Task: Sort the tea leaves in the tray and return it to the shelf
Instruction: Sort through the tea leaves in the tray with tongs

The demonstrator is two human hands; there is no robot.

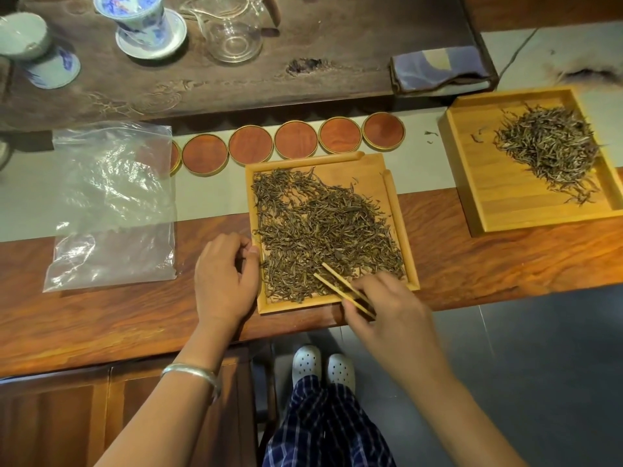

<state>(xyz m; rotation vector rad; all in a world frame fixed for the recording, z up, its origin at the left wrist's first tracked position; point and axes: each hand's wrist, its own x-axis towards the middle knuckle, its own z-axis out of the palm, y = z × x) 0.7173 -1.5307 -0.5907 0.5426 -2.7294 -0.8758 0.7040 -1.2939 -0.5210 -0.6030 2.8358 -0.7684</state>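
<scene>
Bamboo tray (399, 227) sits at table centre, tea leaves (320, 227) spread across it. Right hand (391, 315) at its 5 o'clock corner, fingers pinching bamboo tweezers (340, 286), tips in the leaves. Left hand (226, 278) at 8 o'clock, fingers curled against the tray edge. Second tray (488, 197) with a leaf pile at 2 o'clock, plastic bag (111, 203) at 9.

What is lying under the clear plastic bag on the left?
Through the clear plastic bag, the grey runner and brown wooden table show, plus the end round wooden coaster, partly covered. The bag looks empty; creases and glare hide finer detail.
</scene>
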